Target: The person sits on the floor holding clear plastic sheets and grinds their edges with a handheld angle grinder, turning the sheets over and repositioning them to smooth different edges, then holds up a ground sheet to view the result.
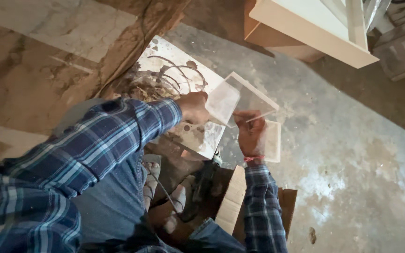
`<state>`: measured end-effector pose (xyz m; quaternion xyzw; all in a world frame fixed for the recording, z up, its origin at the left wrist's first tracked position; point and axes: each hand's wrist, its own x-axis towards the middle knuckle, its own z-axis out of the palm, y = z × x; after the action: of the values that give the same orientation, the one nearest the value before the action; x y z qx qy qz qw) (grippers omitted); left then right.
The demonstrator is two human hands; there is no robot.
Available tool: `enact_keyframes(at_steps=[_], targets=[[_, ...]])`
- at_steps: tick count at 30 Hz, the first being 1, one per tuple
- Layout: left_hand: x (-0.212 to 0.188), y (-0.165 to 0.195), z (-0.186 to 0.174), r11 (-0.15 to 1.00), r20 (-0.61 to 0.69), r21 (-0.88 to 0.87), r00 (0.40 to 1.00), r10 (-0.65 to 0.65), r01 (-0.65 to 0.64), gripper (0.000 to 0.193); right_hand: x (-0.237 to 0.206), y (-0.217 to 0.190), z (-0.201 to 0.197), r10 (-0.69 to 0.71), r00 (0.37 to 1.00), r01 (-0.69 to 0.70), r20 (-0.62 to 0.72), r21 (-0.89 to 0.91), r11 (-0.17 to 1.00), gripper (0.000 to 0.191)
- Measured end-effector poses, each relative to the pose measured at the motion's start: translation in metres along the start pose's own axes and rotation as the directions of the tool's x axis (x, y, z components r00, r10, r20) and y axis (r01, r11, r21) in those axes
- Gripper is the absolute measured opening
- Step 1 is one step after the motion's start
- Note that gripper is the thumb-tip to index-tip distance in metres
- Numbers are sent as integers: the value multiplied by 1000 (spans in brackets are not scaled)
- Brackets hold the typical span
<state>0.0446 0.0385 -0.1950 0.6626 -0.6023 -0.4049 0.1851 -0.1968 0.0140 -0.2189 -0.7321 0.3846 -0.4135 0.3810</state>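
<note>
A clear panel is held tilted above the floor, just right of centre. The left hand grips its edge at 9 o'clock; the right hand grasps it from 6 o'clock. Behind it, at 8 o'clock, lies a stained white slab. Cardboard sits at 6 o'clock, and a pale board at 1 o'clock.

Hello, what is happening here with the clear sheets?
A person in a plaid shirt crouches over a dusty concrete floor and holds a clear plastic sheet with both hands. The left hand grips its left edge; the right hand supports it from below. A second clear sheet shows behind the right hand. A stained white board lies underneath, and cardboard lies by the knees.
</note>
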Motion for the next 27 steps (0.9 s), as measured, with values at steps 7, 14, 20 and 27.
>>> enact_keyframes(at_steps=[7,14,20,27], targets=[[-8,9,-13,998,-59,58,998,29,-25,43,0,-3,0,67,998,-68,-19,-53,996,16],[-23,23,-34,976,-177,26,960,217,-216,50,1,-2,-2,82,996,-84,-35,-52,995,16],[-32,52,-38,905,-355,32,842,407,-424,69,0,8,-14,-32,999,29,-22,-144,989,20],[-31,125,-46,426,-128,741,514,848,-519,70,-2,3,-18,-88,986,67,-141,-145,987,14]])
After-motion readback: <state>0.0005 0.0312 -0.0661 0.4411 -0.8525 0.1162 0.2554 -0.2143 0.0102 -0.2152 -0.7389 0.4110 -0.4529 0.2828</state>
